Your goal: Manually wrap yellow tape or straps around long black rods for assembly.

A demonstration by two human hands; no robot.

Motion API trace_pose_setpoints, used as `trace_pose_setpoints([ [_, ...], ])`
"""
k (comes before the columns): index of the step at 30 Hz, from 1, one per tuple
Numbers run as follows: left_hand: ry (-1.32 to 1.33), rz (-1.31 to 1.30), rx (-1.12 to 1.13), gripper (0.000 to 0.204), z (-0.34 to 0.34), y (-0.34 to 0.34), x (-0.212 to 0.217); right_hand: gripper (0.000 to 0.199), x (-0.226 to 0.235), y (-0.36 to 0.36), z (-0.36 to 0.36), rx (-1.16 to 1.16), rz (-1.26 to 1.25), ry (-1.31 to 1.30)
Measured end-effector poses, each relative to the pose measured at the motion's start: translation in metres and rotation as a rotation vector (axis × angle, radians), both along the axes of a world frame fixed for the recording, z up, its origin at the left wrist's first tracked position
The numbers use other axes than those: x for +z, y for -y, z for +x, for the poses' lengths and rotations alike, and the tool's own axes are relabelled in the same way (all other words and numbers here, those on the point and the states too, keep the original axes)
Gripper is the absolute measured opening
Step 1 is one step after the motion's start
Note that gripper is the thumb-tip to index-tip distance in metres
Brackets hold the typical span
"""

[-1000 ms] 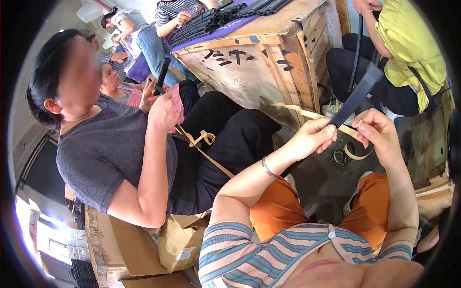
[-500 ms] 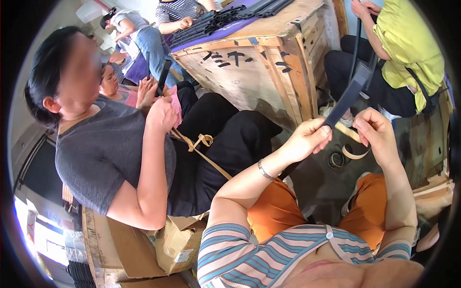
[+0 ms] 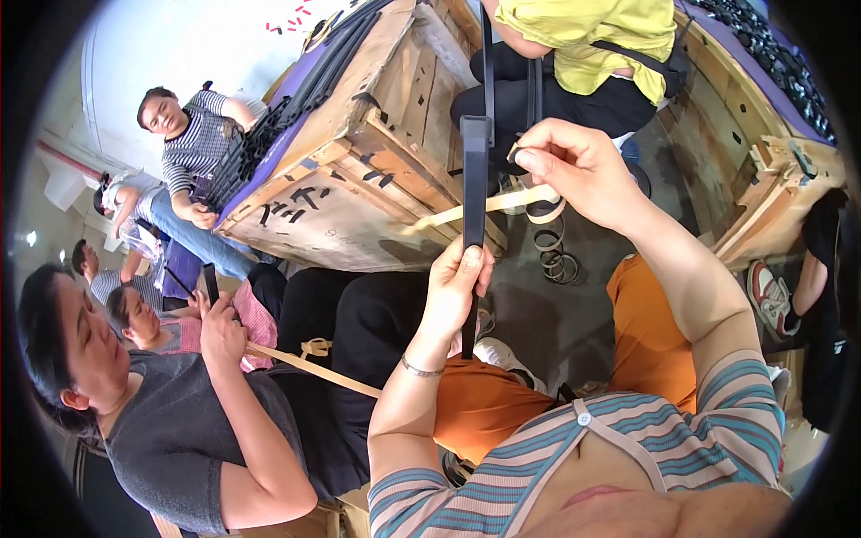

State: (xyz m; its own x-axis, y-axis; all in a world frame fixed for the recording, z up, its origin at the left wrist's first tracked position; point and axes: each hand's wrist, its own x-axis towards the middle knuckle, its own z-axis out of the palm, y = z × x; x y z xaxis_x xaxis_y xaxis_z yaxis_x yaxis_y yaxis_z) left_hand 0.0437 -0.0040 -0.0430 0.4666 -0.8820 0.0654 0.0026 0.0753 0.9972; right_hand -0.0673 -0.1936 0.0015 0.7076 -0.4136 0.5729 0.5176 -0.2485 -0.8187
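Note:
My left hand (image 3: 459, 273) is wrapped round a long flat black strip (image 3: 474, 184), held nearly upright. It has a squared, thicker top end. My right hand (image 3: 578, 170) is raised to the right of it, thumb and forefinger pinched together on a narrow end of tan tape (image 3: 516, 193). That tape stretches leftward past the black strip and curls in a loop below my right fingers. How the tape meets the black strip is hard to make out.
Coiled strip (image 3: 558, 258) lies on the floor. A wooden crate (image 3: 350, 211) bears many black strips (image 3: 278, 117). At my left sits a co-worker in a grey shirt (image 3: 206, 430), holding tan tape; another in yellow (image 3: 592, 40) sits ahead. A second crate (image 3: 744, 108) stands at right.
The black strip has swung from a slant to nearly upright, with my left hand further left in view. My right hand has risen and drawn the tan tape into a longer stretch. The view has turned rightward.

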Motion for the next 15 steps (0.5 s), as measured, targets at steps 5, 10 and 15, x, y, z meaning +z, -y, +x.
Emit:
trace_pose_setpoints([
  [5,0.035,0.010,0.018,0.024,0.000,-0.001,-0.002,0.011,0.001,-0.008,0.001,0.040,0.027,-0.050],
  [10,0.114,-0.005,0.051,0.025,0.002,0.002,-0.003,0.014,-0.008,-0.012,0.007,0.119,0.040,-0.157],
  [15,0.094,-0.004,0.066,0.025,0.007,0.003,-0.004,0.013,-0.004,-0.015,0.005,0.208,0.078,-0.222],
])
